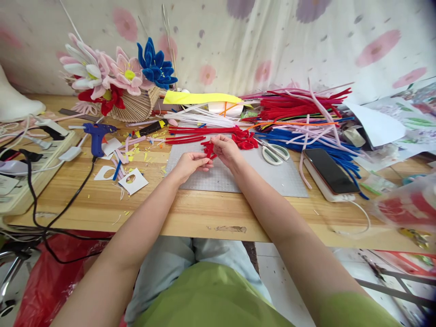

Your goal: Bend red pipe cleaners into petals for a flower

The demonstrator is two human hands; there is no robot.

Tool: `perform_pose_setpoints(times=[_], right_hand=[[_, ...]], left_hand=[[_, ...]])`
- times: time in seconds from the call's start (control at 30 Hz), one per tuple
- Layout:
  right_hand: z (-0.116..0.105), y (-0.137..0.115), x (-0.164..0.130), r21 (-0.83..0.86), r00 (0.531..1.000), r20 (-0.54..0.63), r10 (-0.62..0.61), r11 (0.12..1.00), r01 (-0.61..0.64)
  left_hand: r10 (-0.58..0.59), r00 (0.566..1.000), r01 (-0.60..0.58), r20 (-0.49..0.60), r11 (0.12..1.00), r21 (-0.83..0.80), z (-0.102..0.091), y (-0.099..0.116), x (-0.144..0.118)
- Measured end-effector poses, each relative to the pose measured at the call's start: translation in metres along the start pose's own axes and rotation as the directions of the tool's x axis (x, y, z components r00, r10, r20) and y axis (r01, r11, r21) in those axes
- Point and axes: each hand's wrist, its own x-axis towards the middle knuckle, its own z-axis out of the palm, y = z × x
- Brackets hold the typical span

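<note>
Over the grey cutting mat [272,175], both of my hands pinch a short, bent red pipe cleaner [208,149]. My left hand [193,165] grips it from the lower left, fingers closed together. From the upper right, my right hand [225,149] pinches it between thumb and fingertips; part of it is hidden behind the fingers. Just beyond lies a pile of bent red pipe cleaner pieces [247,139], with straight red pipe cleaners [187,135] to its left. White-handled scissors [274,153] rest on the mat to the right of my right hand.
At left are a blue glue gun [98,136], a power strip [41,177] and cut white cards [134,181]. Pipe cleaner flowers [126,75] stand behind. Red pipe cleaner bundles [296,104] and blue ones [306,143] lie back right, near a phone [330,171] and plastic tub [408,202].
</note>
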Motion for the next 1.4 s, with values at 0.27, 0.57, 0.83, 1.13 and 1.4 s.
perform_pose_setpoints(times=[0.27,0.57,0.83,1.13,1.4], right_hand=[[-0.030,-0.004,0.008,-0.489,0.968,-0.132,-0.213,0.863,0.123],[-0.050,0.009,0.014,-0.654,0.896,-0.354,-0.268,0.755,-0.033],[-0.045,0.006,0.008,-0.724,0.854,-0.349,-0.386,0.690,0.016],[-0.048,0.012,0.008,-0.881,0.747,-0.203,-0.633,0.451,0.143],[-0.013,0.006,-0.011,-0.954,0.775,0.225,-0.590,0.027,0.298]], left_hand=[[0.375,0.886,-0.218,-0.273,0.856,0.469,-0.021,-0.005,0.018],[0.619,0.781,-0.151,-0.082,0.315,0.937,-0.059,-0.014,0.046],[0.639,0.759,-0.049,-0.123,0.245,0.968,-0.054,-0.013,0.039],[0.773,0.564,-0.017,-0.291,0.363,0.931,-0.068,-0.010,0.038],[0.799,0.598,-0.207,-0.060,0.226,0.952,-0.054,0.004,0.012]])
